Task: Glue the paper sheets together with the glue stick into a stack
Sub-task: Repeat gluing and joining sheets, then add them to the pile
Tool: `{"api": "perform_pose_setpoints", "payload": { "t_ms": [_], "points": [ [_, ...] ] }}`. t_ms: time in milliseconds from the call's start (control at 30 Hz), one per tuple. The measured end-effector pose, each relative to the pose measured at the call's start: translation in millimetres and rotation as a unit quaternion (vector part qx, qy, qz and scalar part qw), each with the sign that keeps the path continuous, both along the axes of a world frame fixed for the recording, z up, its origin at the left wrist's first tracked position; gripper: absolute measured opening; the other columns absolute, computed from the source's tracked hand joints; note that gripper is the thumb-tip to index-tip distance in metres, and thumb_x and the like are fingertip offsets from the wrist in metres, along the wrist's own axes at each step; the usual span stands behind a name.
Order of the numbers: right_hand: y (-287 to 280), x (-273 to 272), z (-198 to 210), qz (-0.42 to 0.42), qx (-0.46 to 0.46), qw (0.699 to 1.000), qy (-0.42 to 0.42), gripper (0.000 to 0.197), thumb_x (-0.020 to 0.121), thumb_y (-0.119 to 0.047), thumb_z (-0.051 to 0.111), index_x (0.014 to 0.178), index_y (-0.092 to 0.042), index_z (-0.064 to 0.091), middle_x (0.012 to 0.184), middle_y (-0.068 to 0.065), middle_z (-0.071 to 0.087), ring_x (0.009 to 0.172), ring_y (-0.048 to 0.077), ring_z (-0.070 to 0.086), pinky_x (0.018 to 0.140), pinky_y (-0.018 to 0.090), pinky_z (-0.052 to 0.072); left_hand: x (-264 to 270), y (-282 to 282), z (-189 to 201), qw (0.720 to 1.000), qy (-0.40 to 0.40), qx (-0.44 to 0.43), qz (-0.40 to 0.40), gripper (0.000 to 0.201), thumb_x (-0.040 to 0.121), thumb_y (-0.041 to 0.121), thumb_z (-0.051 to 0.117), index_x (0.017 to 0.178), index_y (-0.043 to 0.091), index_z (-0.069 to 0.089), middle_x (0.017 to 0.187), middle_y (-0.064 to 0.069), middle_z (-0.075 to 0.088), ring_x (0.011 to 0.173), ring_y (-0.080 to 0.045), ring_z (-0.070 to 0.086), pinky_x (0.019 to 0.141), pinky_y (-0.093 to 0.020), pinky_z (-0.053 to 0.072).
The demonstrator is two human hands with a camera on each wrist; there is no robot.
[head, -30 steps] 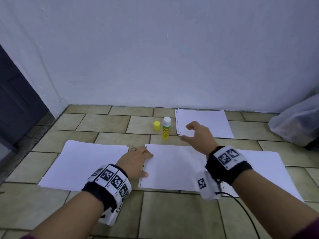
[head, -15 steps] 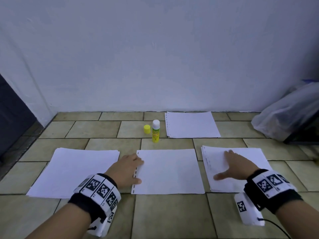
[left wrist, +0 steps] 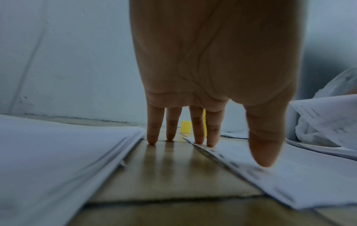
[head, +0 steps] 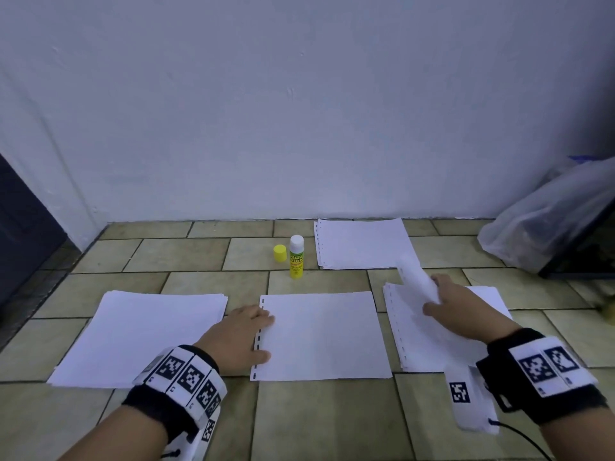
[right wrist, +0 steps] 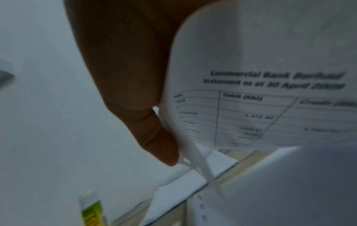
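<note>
White paper lies in four places on the tan tiled floor (head: 199,424). The left hand (head: 238,339) rests flat, its straight fingers (left wrist: 197,126) slightly spread: two tips touch bare tile, while two more and the thumb press the punched edge of the single middle sheet (head: 324,336). Just beyond the little finger lies the left paper stack (head: 143,337). The right hand (head: 461,309) pinches a curled sheet (head: 417,281) between thumb and fingers, its far corner lifted off the right paper stack (head: 432,341); the underside shows a printed bank statement table. Beyond the left fingertips stands the uncapped glue stick (head: 296,256), upright, its yellow cap (head: 280,253) just beside it. A far paper stack (head: 364,242) lies near the wall, past the right fingertips.
</note>
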State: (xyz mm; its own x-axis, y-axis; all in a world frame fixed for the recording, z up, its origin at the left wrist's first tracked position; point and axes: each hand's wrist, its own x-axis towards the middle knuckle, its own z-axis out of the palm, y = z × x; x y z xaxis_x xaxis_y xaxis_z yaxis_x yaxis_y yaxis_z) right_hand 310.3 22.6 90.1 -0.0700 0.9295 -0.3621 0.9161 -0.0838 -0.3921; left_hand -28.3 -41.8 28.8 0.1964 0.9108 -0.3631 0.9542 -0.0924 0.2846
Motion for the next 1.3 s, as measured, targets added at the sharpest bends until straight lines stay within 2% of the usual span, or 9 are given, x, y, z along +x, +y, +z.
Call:
{"api": "perform_pose_setpoints", "payload": {
  "t_ms": [133, 233, 300, 367, 433, 533, 800, 1133, 1300],
  "points": [
    [-18, -49, 15, 0.090, -0.003, 0.996, 0.010, 0.044, 0.091, -0.026, 0.055, 0.130, -0.011, 0.040, 0.121, 0.009, 0.056, 0.091, 0.020, 0.051, 0.057, 0.017, 0.034, 0, 0, 0, 1.000, 0.007, -0.007, -0.001, 0.080, 0.086, 0.043, 0.062, 0.152, 0.027, 0.021, 0.156, 0.013, 0.015, 0.143, -0.007, 0.014, 0.114, -0.028, 0.027],
    [-28, -101, 1, 0.170, -0.038, 0.985, 0.017, 0.049, 0.088, -0.031, 0.058, 0.129, -0.009, 0.044, 0.128, 0.009, 0.054, 0.113, 0.023, 0.052, 0.074, 0.026, 0.037, 0, -1, 0, 1.000, 0.019, -0.002, -0.009, 0.086, 0.082, 0.045, 0.066, 0.152, 0.027, 0.020, 0.156, 0.012, 0.015, 0.143, -0.008, 0.015, 0.112, -0.027, 0.030],
    [-28, -131, -15, 0.178, -0.056, 0.982, 0.010, 0.054, 0.087, -0.040, 0.059, 0.129, -0.009, 0.045, 0.129, 0.009, 0.054, 0.119, 0.026, 0.049, 0.085, 0.029, 0.039, -2, -1, 1, 1.000, 0.017, 0.001, -0.010, 0.087, 0.081, 0.046, 0.067, 0.152, 0.027, 0.020, 0.156, 0.012, 0.015, 0.142, -0.008, 0.016, 0.111, -0.026, 0.030],
    [-25, -151, -32, 0.165, -0.065, 0.984, -0.019, 0.064, 0.086, -0.053, 0.057, 0.132, -0.011, 0.044, 0.135, 0.011, 0.049, 0.129, 0.032, 0.041, 0.102, 0.041, 0.036, -2, -2, 2, 1.000, 0.014, -0.001, -0.013, 0.087, 0.081, 0.047, 0.067, 0.152, 0.026, 0.021, 0.156, 0.012, 0.015, 0.142, -0.008, 0.017, 0.111, -0.027, 0.030],
    [-22, -161, -46, 0.155, -0.074, 0.984, -0.037, 0.078, 0.082, -0.064, 0.054, 0.139, -0.013, 0.037, 0.146, 0.012, 0.037, 0.138, 0.038, 0.025, 0.110, 0.054, 0.025, -2, -1, 2, 1.000, 0.014, -0.001, -0.016, 0.086, 0.081, 0.047, 0.067, 0.151, 0.025, 0.022, 0.156, 0.011, 0.015, 0.142, -0.009, 0.017, 0.112, -0.028, 0.030],
    [-19, -165, -58, 0.144, -0.076, 0.987, -0.016, 0.087, 0.081, -0.069, 0.051, 0.145, -0.016, 0.029, 0.153, 0.010, 0.023, 0.143, 0.039, 0.009, 0.109, 0.062, 0.021, -3, -1, -1, 1.000, 0.011, 0.003, -0.013, 0.085, 0.081, 0.048, 0.067, 0.150, 0.023, 0.025, 0.155, 0.010, 0.017, 0.141, -0.010, 0.019, 0.111, -0.029, 0.031],
    [-19, -169, -60, 0.137, -0.063, 0.989, -0.005, 0.091, 0.081, -0.073, 0.047, 0.147, -0.015, 0.027, 0.156, 0.012, 0.018, 0.144, 0.042, 0.003, 0.109, 0.066, 0.018, -8, 1, -8, 1.000, 0.003, 0.008, -0.011, 0.076, 0.077, 0.053, 0.067, 0.141, 0.024, 0.039, 0.145, 0.010, 0.027, 0.133, -0.010, 0.028, 0.104, -0.031, 0.039],
    [-16, -169, -60, 0.137, -0.058, 0.989, 0.000, 0.089, 0.080, -0.074, 0.046, 0.146, -0.016, 0.030, 0.153, 0.011, 0.025, 0.142, 0.041, 0.010, 0.107, 0.065, 0.022, -7, 0, -8, 1.000, 0.000, 0.018, -0.014, 0.078, 0.078, 0.052, 0.067, 0.143, 0.023, 0.036, 0.146, 0.011, 0.026, 0.133, -0.010, 0.028, 0.104, -0.030, 0.039],
    [-17, -170, -58, 0.122, -0.058, 0.991, 0.014, 0.093, 0.079, -0.073, 0.050, 0.148, -0.014, 0.026, 0.155, 0.010, 0.023, 0.144, 0.040, 0.008, 0.109, 0.065, 0.020, -7, -1, -8, 1.000, -0.002, 0.018, -0.011, 0.077, 0.078, 0.052, 0.068, 0.143, 0.024, 0.037, 0.147, 0.011, 0.026, 0.133, -0.009, 0.028, 0.104, -0.031, 0.040]
  ]
}}
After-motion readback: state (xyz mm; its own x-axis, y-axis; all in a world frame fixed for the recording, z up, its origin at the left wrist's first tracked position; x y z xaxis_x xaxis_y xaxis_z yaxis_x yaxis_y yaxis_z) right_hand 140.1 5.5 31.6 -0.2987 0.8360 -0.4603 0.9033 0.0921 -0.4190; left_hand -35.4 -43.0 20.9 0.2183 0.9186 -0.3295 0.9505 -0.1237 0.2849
